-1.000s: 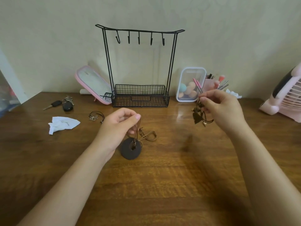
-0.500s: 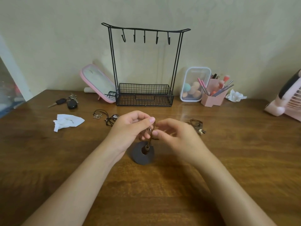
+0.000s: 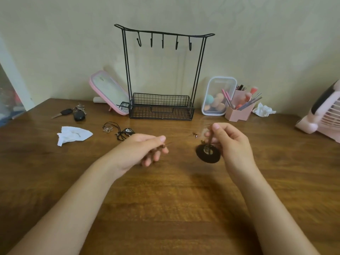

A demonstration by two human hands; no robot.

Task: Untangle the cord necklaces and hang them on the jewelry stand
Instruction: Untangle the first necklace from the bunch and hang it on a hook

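Observation:
A brown cord necklace with a dark round disc pendant (image 3: 208, 154) stretches between my hands above the table. My right hand (image 3: 227, 142) pinches the cord just above the hanging disc. My left hand (image 3: 145, 149) pinches the other end of the same cord, which blurs across the gap. The black wire jewelry stand (image 3: 161, 74) rises at the back against the wall, its hooks bare and its basket base below. A black cord necklace with a flower pendant (image 3: 108, 128) lies left of the stand, beside another dark tangled necklace (image 3: 125, 134).
Car keys (image 3: 73, 113) and a crumpled white tissue (image 3: 72, 135) lie at the left. A pink mirror (image 3: 108, 92) leans beside the stand. At the right stand a clear sponge box (image 3: 217, 96), a pink brush holder (image 3: 239, 109), another tissue (image 3: 263, 110) and a pink fan (image 3: 323, 115).
My right hand put its dark bundle down, came to the disc necklace and took the cord. The hands then drew apart, the disc swinging right with my right hand.

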